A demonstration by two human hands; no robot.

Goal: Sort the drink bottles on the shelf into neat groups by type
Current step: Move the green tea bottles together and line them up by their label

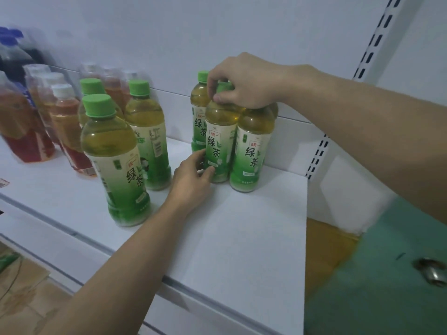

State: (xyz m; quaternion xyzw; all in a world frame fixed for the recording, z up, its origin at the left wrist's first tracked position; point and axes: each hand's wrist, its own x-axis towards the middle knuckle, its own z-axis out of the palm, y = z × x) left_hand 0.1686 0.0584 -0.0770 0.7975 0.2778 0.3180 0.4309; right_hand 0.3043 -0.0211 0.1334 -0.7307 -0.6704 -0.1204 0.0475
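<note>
On the white shelf a tight cluster of green tea bottles stands at the right. My right hand grips the green cap of the front-middle green tea bottle. My left hand pinches the same bottle low on its label. Beside it stand another green tea bottle and one behind. A second group of green tea bottles stands to the left, apart from the cluster.
Red tea bottles with white caps fill the left part of the shelf, dark cola bottles with blue caps behind them. Slotted shelf uprights rise at the right. Below lie a green floor and cardboard.
</note>
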